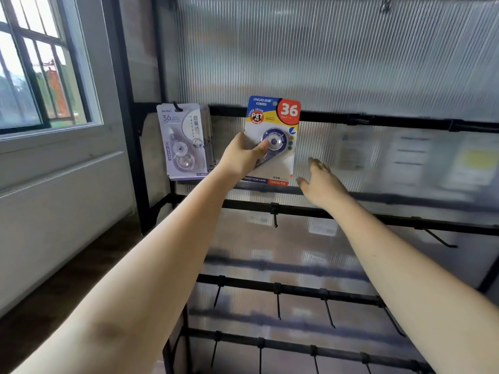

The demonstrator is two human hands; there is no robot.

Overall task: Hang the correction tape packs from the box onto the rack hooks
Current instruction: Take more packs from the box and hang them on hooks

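Partly hidden behind the gripping left hand [244, 155], the blue pack [272, 136] is held; right hand [321, 182] has fingers spread.

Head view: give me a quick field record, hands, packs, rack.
left hand: grips blue pack, thumb on its blister, held up at the top rail
right hand: open, holds nothing, just right of the pack's lower edge
blue pack on a hook: cannot tell
grey packs: hanging on a hook at upper left
rack: lower rails, bare hooks
box: not in view
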